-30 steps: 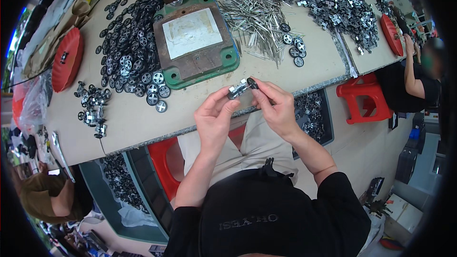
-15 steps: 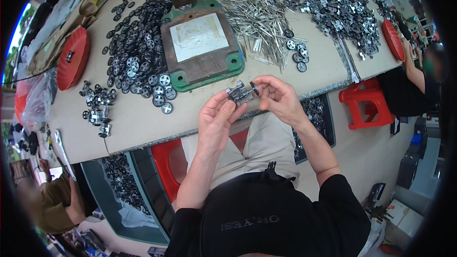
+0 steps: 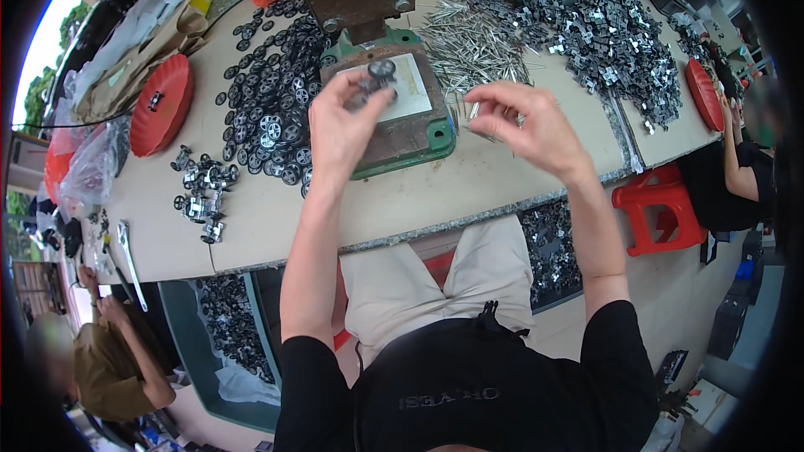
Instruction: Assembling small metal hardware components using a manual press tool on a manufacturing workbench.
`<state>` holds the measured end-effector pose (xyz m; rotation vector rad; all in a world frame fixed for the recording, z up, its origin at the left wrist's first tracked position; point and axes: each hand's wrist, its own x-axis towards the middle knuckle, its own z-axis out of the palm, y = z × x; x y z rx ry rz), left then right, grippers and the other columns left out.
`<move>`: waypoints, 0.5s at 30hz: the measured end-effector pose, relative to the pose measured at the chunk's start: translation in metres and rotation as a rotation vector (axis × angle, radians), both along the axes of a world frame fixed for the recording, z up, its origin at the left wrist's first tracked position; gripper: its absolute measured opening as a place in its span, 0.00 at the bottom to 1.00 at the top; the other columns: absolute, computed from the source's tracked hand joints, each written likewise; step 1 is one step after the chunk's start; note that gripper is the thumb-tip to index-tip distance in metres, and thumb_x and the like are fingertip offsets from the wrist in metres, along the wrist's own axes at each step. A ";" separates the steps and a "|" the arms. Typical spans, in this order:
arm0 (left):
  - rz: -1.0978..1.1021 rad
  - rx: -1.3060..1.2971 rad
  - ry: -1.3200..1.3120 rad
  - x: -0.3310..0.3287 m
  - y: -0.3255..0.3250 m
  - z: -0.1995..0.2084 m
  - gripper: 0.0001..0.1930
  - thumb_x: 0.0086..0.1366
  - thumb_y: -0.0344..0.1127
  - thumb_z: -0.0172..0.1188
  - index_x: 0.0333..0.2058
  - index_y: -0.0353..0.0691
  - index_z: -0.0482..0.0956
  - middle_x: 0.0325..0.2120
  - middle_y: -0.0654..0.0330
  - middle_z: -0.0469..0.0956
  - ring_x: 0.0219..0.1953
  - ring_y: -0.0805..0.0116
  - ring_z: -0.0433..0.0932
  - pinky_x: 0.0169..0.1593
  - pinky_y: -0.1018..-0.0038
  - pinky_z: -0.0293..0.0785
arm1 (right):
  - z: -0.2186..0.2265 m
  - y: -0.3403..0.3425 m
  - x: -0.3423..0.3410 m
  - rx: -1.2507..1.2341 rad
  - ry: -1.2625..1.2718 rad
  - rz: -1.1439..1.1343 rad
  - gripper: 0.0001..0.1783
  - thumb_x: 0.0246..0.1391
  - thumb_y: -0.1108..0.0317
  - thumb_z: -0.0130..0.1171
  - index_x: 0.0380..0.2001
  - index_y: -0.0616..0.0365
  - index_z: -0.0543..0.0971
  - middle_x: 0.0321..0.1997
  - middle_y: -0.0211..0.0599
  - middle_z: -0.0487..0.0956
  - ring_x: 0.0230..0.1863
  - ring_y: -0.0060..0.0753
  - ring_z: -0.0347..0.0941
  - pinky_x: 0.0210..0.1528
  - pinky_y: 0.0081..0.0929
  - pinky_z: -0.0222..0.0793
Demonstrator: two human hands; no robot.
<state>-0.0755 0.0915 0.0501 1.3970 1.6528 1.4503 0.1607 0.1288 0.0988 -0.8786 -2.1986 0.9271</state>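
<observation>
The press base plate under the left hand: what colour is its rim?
Green, around a brown, rusty top; the base plate shows best in the head view, beside the left hand.

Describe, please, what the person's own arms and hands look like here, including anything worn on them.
Both hands, the left hand and the right hand, are bare: no gloves, and no rings or watch that the picture shows. The forearms are uncovered to above the elbow. Short black sleeves of a black T-shirt cover the upper arms. No markings show on the sleeves themselves.
</observation>
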 end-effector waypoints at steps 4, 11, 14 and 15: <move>0.075 -0.078 0.127 -0.010 0.021 -0.005 0.17 0.47 0.36 0.65 0.36 0.31 0.79 0.38 0.51 0.79 0.39 0.60 0.77 0.45 0.70 0.70 | 0.010 0.021 0.013 0.097 -0.089 -0.019 0.12 0.47 0.68 0.61 0.35 0.61 0.79 0.29 0.37 0.78 0.24 0.26 0.70 0.27 0.23 0.66; 0.069 0.031 0.306 -0.017 0.023 -0.013 0.17 0.48 0.37 0.65 0.35 0.33 0.81 0.28 0.58 0.80 0.29 0.72 0.75 0.37 0.77 0.69 | 0.070 0.049 0.033 0.391 -0.173 -0.005 0.09 0.51 0.68 0.60 0.35 0.61 0.79 0.30 0.32 0.79 0.29 0.20 0.72 0.32 0.17 0.68; 0.090 -0.002 0.293 -0.021 0.021 -0.011 0.16 0.48 0.36 0.65 0.35 0.33 0.81 0.32 0.56 0.80 0.32 0.69 0.76 0.40 0.75 0.69 | 0.133 0.077 0.025 0.415 -0.133 0.005 0.14 0.55 0.63 0.57 0.40 0.61 0.77 0.32 0.29 0.77 0.31 0.17 0.70 0.32 0.15 0.66; 0.071 0.104 0.380 -0.015 0.029 -0.014 0.15 0.48 0.36 0.65 0.34 0.34 0.81 0.35 0.56 0.79 0.39 0.66 0.75 0.47 0.69 0.61 | 0.171 0.075 0.023 0.333 -0.168 -0.068 0.17 0.57 0.60 0.54 0.43 0.62 0.75 0.33 0.26 0.75 0.31 0.13 0.67 0.31 0.13 0.64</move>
